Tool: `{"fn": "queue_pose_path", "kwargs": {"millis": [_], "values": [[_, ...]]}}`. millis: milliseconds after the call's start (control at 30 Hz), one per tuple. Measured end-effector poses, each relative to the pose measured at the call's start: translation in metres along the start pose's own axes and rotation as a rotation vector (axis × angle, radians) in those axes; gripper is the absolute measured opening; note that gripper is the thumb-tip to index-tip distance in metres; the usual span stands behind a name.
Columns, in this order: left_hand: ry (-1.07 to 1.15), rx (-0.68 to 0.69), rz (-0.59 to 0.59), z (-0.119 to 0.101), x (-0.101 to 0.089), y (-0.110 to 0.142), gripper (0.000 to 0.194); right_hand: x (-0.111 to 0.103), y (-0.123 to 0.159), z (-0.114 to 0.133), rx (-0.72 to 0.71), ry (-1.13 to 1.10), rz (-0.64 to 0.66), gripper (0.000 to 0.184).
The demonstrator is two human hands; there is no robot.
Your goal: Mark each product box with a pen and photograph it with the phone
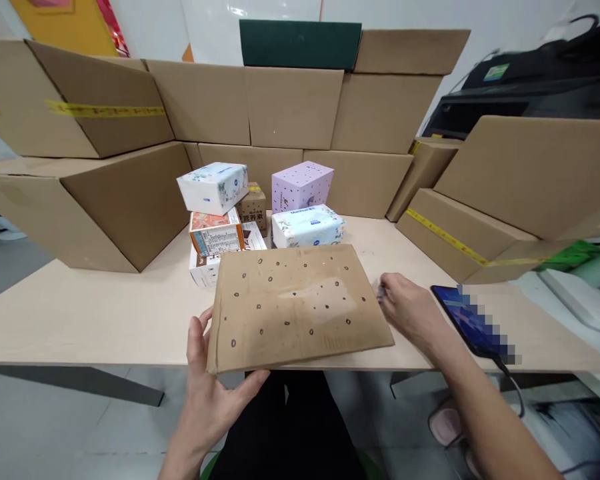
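Observation:
A flat brown cardboard sheet [293, 303], marked with several small drawn circles, lies tilted over the near edge of the pale table [80, 313]. My left hand [207, 390] grips its near left corner, thumb along the left edge and fingers under it. My right hand [410, 310] rests on the table just right of the sheet, fingers curled near the sheet's right edge; whether anything is pinched there I cannot make out.
Behind the sheet sit tissue packs [307, 227] [213, 187], a lilac box [300, 185], an orange-and-white box [215, 233] and a small brown box [253, 207]. Large cardboard cartons [95, 200] [505, 193] wall the table's left, back and right. A phone [467, 320] with a cable lies at right.

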State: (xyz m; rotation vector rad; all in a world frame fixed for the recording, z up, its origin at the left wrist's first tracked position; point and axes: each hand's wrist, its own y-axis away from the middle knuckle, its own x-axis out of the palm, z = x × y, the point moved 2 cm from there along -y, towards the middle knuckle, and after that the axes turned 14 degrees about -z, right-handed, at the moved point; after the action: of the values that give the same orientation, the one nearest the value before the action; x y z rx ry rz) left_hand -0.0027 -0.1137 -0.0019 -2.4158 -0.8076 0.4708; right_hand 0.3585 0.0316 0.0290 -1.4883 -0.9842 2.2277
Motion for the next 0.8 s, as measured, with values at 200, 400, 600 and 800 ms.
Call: {"fn": "queue_pose_path", "kwargs": {"millis": [200,400,600,800], "values": [[-0.026,0.238,0.034,-0.013,-0.002,0.002,0.106,-0.044,0.021,0.031,0.390,-0.756,-0.684,0.011],[0.121,0.148,0.049,-0.007,-0.007,0.013,0.073,-0.073,0.041,0.111,0.489,-1.119,-0.644,0.008],[0.232,-0.012,-0.050,-0.015,0.003,0.021,0.045,-0.062,0.041,0.131,0.456,-0.843,-0.657,0.007],[0.236,0.004,-0.093,-0.016,0.008,0.025,0.041,-0.057,0.040,0.129,0.377,-0.686,-0.622,0.005]]}}
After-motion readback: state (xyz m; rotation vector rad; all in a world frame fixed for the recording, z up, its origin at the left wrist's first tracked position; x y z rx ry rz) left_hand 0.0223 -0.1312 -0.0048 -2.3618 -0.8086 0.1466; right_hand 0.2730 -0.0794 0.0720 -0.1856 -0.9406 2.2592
